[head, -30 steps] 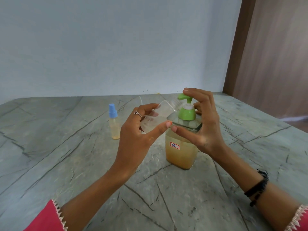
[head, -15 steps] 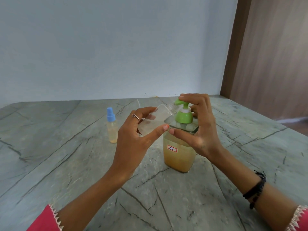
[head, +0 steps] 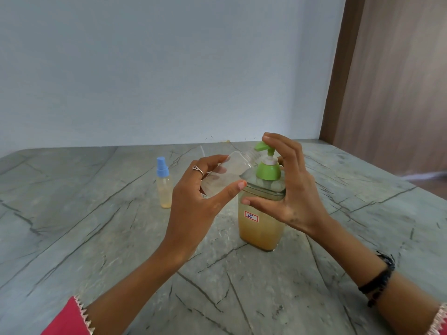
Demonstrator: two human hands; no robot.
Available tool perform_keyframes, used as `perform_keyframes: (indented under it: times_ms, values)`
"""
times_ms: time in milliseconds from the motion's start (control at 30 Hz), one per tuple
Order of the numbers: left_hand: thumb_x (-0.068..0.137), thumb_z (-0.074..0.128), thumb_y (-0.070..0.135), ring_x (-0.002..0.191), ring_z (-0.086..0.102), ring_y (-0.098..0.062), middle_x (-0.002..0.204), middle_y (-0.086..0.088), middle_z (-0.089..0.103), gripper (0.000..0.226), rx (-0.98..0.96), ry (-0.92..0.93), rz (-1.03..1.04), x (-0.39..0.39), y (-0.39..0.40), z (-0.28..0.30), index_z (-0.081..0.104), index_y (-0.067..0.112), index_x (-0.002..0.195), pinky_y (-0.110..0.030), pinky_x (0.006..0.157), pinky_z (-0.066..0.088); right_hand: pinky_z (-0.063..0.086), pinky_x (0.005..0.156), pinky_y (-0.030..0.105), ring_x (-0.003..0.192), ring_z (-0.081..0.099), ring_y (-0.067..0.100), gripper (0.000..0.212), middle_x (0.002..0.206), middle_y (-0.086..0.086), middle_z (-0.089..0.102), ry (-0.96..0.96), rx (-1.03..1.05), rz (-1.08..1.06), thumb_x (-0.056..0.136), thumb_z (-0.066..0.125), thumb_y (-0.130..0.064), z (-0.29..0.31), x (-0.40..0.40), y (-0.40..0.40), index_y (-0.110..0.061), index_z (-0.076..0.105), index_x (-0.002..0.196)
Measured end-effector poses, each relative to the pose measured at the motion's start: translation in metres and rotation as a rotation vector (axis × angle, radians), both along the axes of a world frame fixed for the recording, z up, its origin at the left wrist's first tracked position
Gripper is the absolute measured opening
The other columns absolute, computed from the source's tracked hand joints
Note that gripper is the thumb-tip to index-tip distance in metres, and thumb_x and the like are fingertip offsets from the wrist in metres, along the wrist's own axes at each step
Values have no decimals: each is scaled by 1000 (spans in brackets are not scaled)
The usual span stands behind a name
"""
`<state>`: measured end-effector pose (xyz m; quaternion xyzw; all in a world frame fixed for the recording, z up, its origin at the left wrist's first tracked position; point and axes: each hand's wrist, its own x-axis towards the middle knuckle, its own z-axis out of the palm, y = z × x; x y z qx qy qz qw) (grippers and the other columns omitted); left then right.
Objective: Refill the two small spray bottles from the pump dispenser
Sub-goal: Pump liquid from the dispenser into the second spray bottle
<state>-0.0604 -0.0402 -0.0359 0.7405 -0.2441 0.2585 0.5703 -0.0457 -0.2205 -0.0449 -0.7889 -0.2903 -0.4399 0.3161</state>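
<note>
Two spray bottles: capped one (head: 164, 187) standing; left hand (head: 198, 201) grips open one (head: 227, 172); right hand (head: 290, 189) grips one pump dispenser (head: 262, 213).

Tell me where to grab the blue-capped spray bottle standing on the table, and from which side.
Grip the blue-capped spray bottle round its slim body below the cap, coming from its open left side. It stands upright and alone on the table; the left hand, on its right, already holds the uncapped bottle.
</note>
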Motion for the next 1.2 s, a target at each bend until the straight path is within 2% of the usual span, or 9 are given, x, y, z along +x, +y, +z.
perform_keyframes:
  times_ms: [67,233,433,633,733,800,900,1000,1200]
  values:
    - [66,69,46,98,58,3,106,10,63,42,-2,-1,1,0,0,0,56,38,105,-4,77,42,47,83,8,125,36,-12,90,142,-10,30,3,-20,-18,66,68,-63,2,-1,0,-28,28,139]
    - [66,69,42,99,59,1,106,9,63,43,-10,4,5,1,0,-1,57,35,107,-6,78,43,56,71,29,118,42,-9,79,138,-11,33,-6,22,-15,72,67,-53,0,0,0,-27,31,137]
    - [68,72,43,99,60,0,106,9,63,42,2,5,5,2,1,-1,56,37,107,-8,79,46,45,79,10,111,47,-5,68,127,0,42,-16,111,44,71,74,-41,-1,4,2,-21,40,127]
    - [64,67,44,96,58,6,103,8,63,43,5,25,5,-1,0,-1,57,35,105,-5,72,43,48,75,16,101,51,-4,61,114,-4,44,-9,137,34,70,77,-40,-1,6,3,-16,46,118]
    - [65,67,44,97,58,6,104,8,63,42,11,22,4,-1,0,-2,56,37,105,-5,72,43,47,75,12,104,49,-5,65,120,-2,44,-12,120,20,72,75,-42,-2,5,2,-13,45,123]
    - [66,68,43,98,58,4,105,8,63,42,12,18,2,-1,-1,-2,56,37,105,-5,73,44,47,76,11,110,48,-4,69,128,-2,41,-13,100,18,73,73,-43,-3,4,2,-19,40,129]
    - [67,68,41,100,59,2,110,10,63,41,2,21,-6,0,-1,-1,56,37,106,-6,77,45,48,74,12,114,49,0,75,135,-7,36,-9,73,16,74,70,-46,-3,4,1,-24,33,135]
    - [66,68,43,100,59,1,109,10,63,42,-2,21,-3,0,0,-1,56,37,106,-8,79,46,49,72,14,113,47,-4,80,137,-15,31,1,66,7,74,68,-48,-3,5,1,-26,29,140]
    - [66,68,43,100,59,2,110,10,62,42,-1,20,-8,-1,0,0,55,39,105,-6,76,45,49,72,14,114,48,-1,75,135,-8,36,-21,79,18,73,73,-42,-3,6,0,-24,35,135]
